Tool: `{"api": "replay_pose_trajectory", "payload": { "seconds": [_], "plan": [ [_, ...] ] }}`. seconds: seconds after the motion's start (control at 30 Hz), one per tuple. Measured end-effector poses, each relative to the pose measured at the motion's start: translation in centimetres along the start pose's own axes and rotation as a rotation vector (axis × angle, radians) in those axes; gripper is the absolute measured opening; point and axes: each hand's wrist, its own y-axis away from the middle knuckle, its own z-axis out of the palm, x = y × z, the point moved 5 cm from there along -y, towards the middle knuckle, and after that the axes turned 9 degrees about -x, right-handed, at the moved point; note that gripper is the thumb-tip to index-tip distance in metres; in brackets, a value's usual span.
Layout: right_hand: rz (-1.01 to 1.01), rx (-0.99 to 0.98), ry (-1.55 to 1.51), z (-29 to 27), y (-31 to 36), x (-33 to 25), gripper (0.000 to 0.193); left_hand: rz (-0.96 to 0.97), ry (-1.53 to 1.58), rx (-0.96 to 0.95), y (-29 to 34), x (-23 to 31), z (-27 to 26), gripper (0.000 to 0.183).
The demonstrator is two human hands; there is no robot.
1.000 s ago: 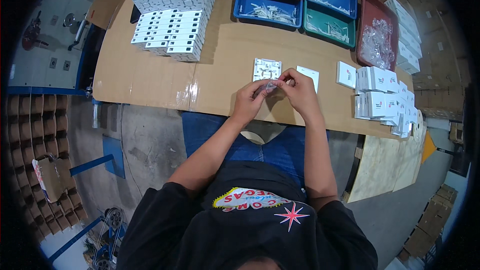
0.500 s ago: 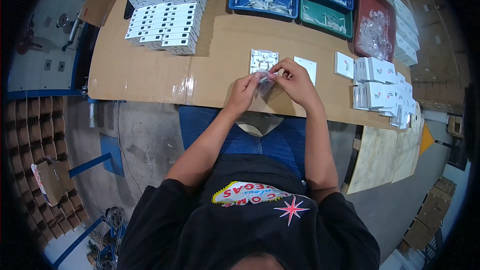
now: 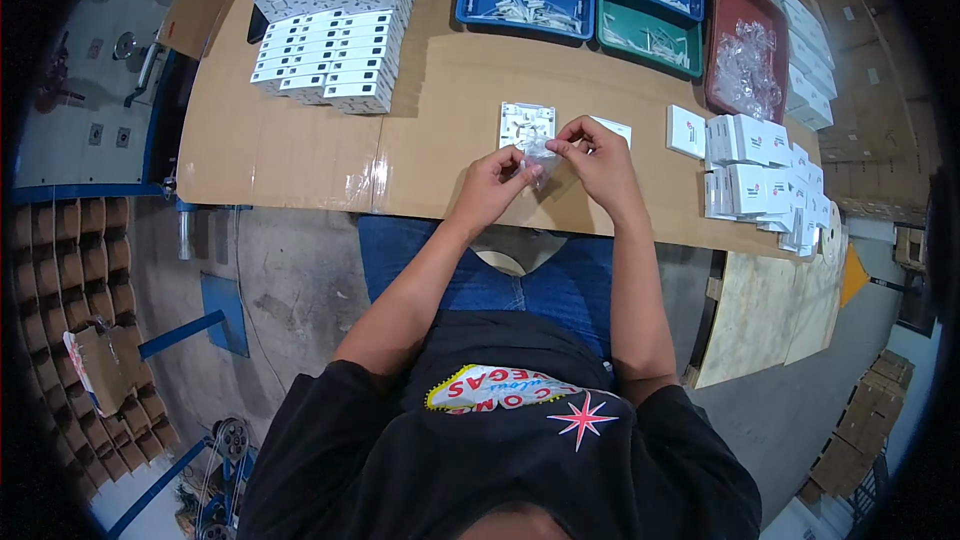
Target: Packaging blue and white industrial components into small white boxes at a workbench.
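Cardboard-topped table (image 3: pixel 290 162) in front of you. Clear bag (image 3: pixel 539 154) is just your side of the white casing (image 3: pixel 527 120), long axis unclear. Your right hand (image 3: pixel 603 168) pinches it; left hand (image 3: pixel 484 192) touches it, thumb and fingertips slightly apart.

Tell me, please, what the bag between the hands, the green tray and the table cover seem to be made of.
Bag: probably thin, clear plastic film; it looks see-through and crinkled.
Green tray: likely moulded plastic, smooth-looking, with even colour.
Table cover: apparently matt brown cardboard, with a glinting strip near the front edge that could be clear tape.
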Motion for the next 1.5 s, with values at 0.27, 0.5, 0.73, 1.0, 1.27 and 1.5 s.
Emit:
{"api": "replay_pose_trajectory", "payload": {
  "seconds": [0.27, 0.5, 0.73, 1.0, 1.27, 1.5],
  "plan": [
    [0.005, 0.078, 0.019, -0.5, -0.1, 0.9, 0.019, 0.099, -0.023, 0.082, -0.3, 0.5, -0.2, 0.013],
    [-0.002, 0.081, 0.093, -0.4, 0.0, 1.4, 0.02, -0.016, 0.145, 0.065, -0.4, -0.8, -0.4, 0.026],
    [0.06, 0.042, 0.031, -0.6, 0.1, 1.1, 0.014, 0.076, -0.018, 0.02, 0.1, 1.4, -0.2, 0.043],
    [-0.024, -0.103, -0.054, 0.2, 0.2, 0.2, 0.013, 0.044, 0.237, 0.038, -0.8, 1.3, 0.7, 0.027],
    [-0.054, 0.07, -0.077, -2.3, -2.0, 1.8, 0.012, -0.04, 0.359, 0.177, -0.8, -1.0, -0.6, 0.012],
    [-0.037, 0.393, 0.39, -14.0, -9.8, 5.3, 0.021, -0.05, 0.317, 0.14, -0.6, -1.5, -1.1, 0.018]
  ]
}}
